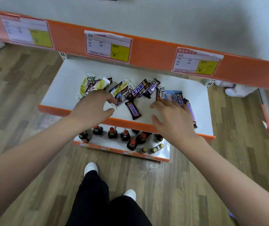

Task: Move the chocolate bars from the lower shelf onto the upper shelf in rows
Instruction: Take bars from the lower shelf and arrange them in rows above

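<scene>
Your chocolate bars (140,91) all lie in a loose, jumbled heap on the lower shelf (62,88), and none shows on the upper shelf (146,18), whose white top looks bare in the part you can see. So by my judgement the move has not started: every bar is left to carry up and line in rows.

Your left hand (92,106) hovers over the left end of the heap, fingers loosely spread, gripping nothing. Your right hand (173,119) reaches over the right end, fingers spread and relaxed, with a long bar (191,114) just beside it; whether it touches, I cannot tell. One dark bar (133,110) lies alone between your hands. Below the lower shelf stand small bottles (125,137).
</scene>
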`<state>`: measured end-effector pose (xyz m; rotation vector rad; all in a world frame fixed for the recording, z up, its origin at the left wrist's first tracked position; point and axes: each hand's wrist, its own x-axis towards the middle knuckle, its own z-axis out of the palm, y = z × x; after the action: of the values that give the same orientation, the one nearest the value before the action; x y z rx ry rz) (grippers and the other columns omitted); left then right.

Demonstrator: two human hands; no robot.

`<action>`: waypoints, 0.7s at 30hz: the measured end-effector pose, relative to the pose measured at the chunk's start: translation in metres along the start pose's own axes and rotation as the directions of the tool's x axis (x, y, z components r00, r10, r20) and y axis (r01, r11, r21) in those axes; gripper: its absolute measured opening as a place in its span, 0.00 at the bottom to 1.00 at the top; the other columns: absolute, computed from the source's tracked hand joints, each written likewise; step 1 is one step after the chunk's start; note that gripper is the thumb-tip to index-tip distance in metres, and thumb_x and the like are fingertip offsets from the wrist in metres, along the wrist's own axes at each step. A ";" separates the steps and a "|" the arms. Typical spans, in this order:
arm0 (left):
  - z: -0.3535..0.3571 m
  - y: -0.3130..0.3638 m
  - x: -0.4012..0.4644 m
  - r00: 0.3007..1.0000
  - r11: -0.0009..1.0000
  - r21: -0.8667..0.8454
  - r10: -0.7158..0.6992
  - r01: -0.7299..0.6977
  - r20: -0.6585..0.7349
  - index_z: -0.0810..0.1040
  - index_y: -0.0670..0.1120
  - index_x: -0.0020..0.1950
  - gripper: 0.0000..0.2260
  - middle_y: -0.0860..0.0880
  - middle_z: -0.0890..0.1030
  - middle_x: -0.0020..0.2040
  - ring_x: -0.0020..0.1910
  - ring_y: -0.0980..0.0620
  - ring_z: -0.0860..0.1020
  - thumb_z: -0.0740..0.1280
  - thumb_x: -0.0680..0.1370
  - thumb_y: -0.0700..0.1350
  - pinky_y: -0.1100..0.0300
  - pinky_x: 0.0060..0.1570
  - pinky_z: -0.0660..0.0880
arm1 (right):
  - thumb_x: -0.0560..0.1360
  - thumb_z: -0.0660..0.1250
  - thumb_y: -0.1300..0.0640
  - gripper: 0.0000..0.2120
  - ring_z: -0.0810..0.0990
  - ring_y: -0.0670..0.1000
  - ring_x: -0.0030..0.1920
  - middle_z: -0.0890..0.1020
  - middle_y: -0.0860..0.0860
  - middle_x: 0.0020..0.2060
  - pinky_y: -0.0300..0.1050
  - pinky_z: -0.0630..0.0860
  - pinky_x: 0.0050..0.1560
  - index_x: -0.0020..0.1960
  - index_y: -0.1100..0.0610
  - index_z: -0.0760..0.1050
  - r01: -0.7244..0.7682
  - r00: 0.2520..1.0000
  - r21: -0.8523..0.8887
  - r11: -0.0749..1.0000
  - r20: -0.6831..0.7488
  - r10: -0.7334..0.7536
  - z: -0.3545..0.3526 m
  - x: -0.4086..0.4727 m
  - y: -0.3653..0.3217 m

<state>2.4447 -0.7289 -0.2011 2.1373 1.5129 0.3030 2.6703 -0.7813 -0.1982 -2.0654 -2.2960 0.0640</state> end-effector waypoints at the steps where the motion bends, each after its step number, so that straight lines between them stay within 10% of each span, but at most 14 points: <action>1: 0.005 -0.004 0.004 1.000 1.000 -0.004 -0.001 0.001 0.009 0.79 0.49 0.55 0.09 0.50 0.78 0.54 0.54 0.51 0.75 0.67 0.74 0.44 0.51 0.56 0.72 | 0.74 0.64 0.53 0.15 0.75 0.56 0.57 0.79 0.50 0.55 0.52 0.68 0.54 0.60 0.51 0.74 -0.005 1.000 0.004 1.000 0.000 0.005 0.005 0.003 0.001; 21: 0.117 -0.074 0.059 0.989 0.995 0.010 -0.099 0.098 0.114 0.77 0.52 0.57 0.10 0.52 0.76 0.56 0.57 0.52 0.73 0.66 0.76 0.47 0.51 0.57 0.71 | 0.77 0.58 0.57 0.23 0.74 0.52 0.56 0.75 0.49 0.54 0.49 0.68 0.52 0.71 0.44 0.60 0.020 0.985 0.074 0.997 0.168 -0.033 0.147 0.079 -0.005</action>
<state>2.4587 -0.6862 -0.3447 2.0386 1.5483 0.1405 2.6477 -0.7027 -0.3432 -2.0673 -2.3753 0.3286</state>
